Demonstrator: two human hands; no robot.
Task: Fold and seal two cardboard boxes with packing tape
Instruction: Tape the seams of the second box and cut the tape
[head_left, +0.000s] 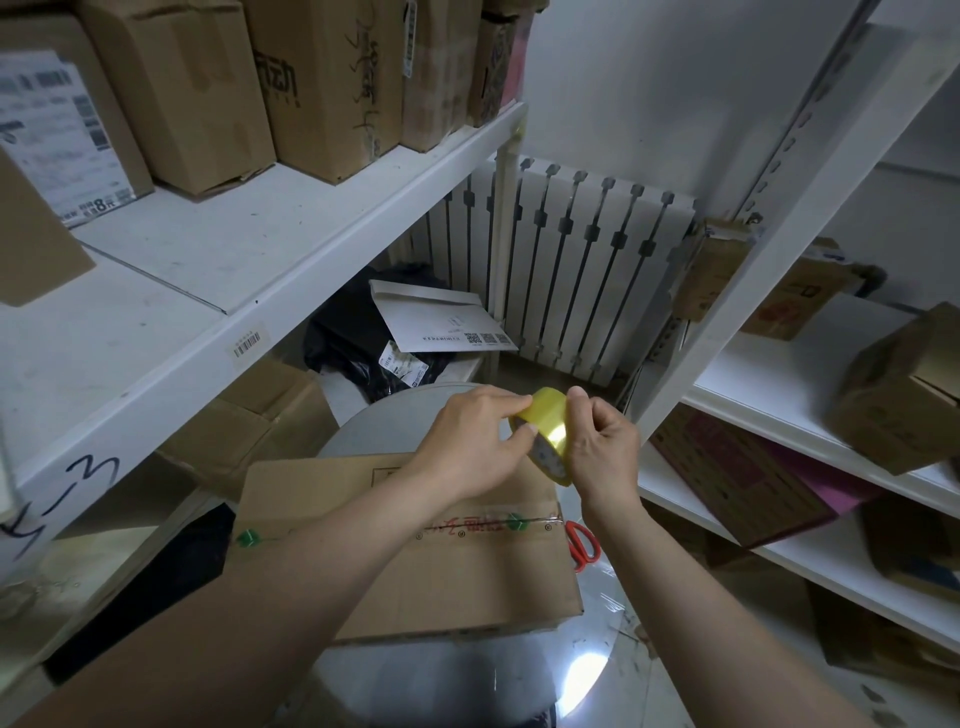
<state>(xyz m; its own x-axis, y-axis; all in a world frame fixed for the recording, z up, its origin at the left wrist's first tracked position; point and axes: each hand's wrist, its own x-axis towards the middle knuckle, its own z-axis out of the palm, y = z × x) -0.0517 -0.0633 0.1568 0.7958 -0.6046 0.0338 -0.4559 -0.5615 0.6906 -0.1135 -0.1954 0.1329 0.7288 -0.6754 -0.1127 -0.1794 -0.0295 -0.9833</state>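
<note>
Above the far right corner of the cardboard box, the tape roll of yellowish packing tape is held on edge between both hands. The left hand pinches its outer band with thumb and forefinger from 9 o'clock. The right hand curls its fingers over the rim from 3 o'clock. The box lies flat on the round table, with a clear strip of tape along its top seam.

Red-handled scissors lie on the table just beside the box at its 3 o'clock, partly hidden by the right forearm. At 10 o'clock from the roll, a white shelf unit runs close along the table's left side, its upper board loaded with brown cartons. At 12 o'clock a black bag and a white envelope lie before a ribbed radiator. At 2 o'clock a slanting white upright stands near the right hand; the boards behind it carry a tilted carton.

Bare tabletop shows at 6 o'clock, on the near side of the box. A narrow strip of floor shows between the table's rim and the right-hand shelving.
</note>
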